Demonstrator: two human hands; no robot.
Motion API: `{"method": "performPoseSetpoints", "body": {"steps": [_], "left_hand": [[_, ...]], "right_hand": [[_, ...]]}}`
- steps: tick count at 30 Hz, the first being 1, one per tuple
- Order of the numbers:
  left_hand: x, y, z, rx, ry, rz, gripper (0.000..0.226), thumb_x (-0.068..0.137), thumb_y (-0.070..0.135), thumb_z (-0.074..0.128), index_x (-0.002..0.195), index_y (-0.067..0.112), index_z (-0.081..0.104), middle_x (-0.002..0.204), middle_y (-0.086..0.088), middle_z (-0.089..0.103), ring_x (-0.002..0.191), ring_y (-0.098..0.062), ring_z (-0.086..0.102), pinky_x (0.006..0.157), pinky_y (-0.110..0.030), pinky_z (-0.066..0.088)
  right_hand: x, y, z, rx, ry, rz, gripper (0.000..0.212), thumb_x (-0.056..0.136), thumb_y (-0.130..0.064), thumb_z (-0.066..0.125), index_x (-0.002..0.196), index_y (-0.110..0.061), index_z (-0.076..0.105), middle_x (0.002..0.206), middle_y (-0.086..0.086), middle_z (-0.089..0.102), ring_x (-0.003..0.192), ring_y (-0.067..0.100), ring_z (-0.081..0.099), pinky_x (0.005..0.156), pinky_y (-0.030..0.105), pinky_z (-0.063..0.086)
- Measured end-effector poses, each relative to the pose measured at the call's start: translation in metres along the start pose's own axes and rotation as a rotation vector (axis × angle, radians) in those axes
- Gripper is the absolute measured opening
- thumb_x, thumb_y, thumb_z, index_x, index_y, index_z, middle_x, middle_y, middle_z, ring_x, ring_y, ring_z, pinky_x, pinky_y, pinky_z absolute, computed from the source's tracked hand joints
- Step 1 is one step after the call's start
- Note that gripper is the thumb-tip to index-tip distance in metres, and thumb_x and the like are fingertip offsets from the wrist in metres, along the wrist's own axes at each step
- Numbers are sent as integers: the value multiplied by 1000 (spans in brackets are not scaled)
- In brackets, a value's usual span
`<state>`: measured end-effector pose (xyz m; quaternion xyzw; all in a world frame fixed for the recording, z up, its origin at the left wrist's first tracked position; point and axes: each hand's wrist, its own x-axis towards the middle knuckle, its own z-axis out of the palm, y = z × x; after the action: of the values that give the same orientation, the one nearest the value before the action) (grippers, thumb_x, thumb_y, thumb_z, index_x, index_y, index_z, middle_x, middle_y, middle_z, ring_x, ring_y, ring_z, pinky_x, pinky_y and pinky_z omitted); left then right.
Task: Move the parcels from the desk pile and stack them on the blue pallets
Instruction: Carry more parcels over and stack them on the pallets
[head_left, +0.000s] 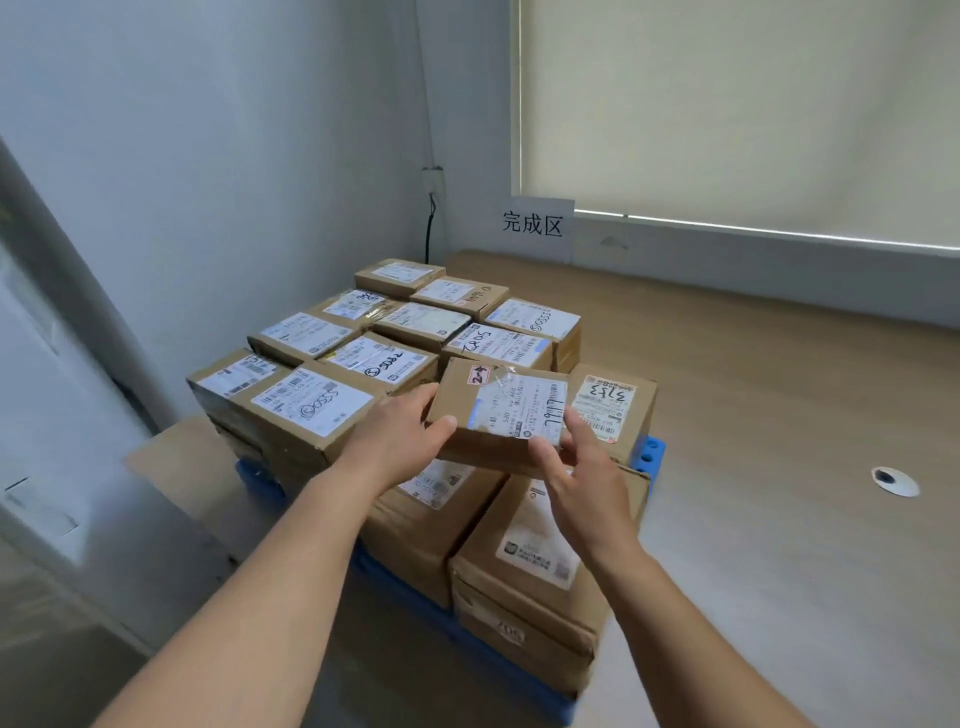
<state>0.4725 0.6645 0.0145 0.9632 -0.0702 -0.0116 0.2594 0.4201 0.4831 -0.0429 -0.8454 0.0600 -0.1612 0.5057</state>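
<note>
We are finding the left hand (400, 436) clamped on the left end of the held parcel (511, 410), thumb lying over the top edge and fingers wrapping out of sight below, so it is evidently taking the weight. The right hand (582, 480) is pinching the near right corner, forefinger lying across the label and thumb pressing the near face; in our judgement it is steering rather than carrying. The parcel is riding label up and close to level over the front of the stacked parcels (363, 358), between the box marked 0555 (311, 415) on its left and the box marked 3753 (610, 410) on its right, above lower boxes (535, 556) whose tops are lying beneath the upper tier. We are judging that it is being held flat and two-handed so as to drop squarely into that gap and bring the front row level. The load is resting on the blue pallet (653, 453), which is showing at its right corner and along the near edge. A flat cardboard sheet (176, 457) is lying at the left, and a paper sign (537, 226) is hanging behind the stack at the lower corner of a drawn blind (727, 104). We cannot tell whether the wood-grain surface (753, 389) is floor or tabletop.
</note>
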Motion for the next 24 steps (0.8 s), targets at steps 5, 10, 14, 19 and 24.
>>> {"method": "performPoseSetpoints", "body": {"steps": [5, 10, 14, 19, 24], "left_hand": [[45, -23, -29, 295, -56, 154, 43, 93, 42, 47, 132, 23, 48, 131, -2, 52, 124, -24, 40, 100, -38, 34], [81, -44, -29, 454, -142, 245, 49, 94, 46, 42, 138, 23, 40, 147, 0, 36, 136, -22, 28, 109, -40, 23], [90, -56, -23, 444, -203, 260, 47, 96, 44, 39, 135, 18, 44, 147, -2, 36, 134, -23, 30, 106, -39, 26], [94, -63, -19, 489, -164, 302, 43, 97, 44, 35, 130, 17, 45, 140, -2, 43, 129, -24, 36, 101, -41, 32], [95, -65, -21, 453, -159, 318, 38, 97, 43, 37, 121, 17, 49, 132, -2, 48, 123, -25, 41, 96, -40, 34]], "right_hand": [[12, -16, 39, 17, 56, 75, 55, 93, -32, 55, 144, -22, 36, 123, 1, 61, 111, 17, 55, 88, 26, 42], [24, -13, 68, -16, 105, 154, 53, 92, -36, 56, 141, -27, 40, 113, 1, 64, 105, 20, 58, 84, 32, 45], [28, -10, 82, -69, 123, 196, 49, 93, -36, 55, 139, -29, 41, 101, -2, 63, 96, 16, 58, 79, 31, 46], [31, -12, 95, -73, 159, 215, 41, 94, -37, 52, 133, -27, 48, 105, -5, 64, 99, 15, 59, 81, 32, 48], [33, -17, 94, -84, 167, 226, 37, 95, -34, 51, 131, -25, 50, 110, -4, 64, 101, 15, 58, 77, 26, 41]]}}
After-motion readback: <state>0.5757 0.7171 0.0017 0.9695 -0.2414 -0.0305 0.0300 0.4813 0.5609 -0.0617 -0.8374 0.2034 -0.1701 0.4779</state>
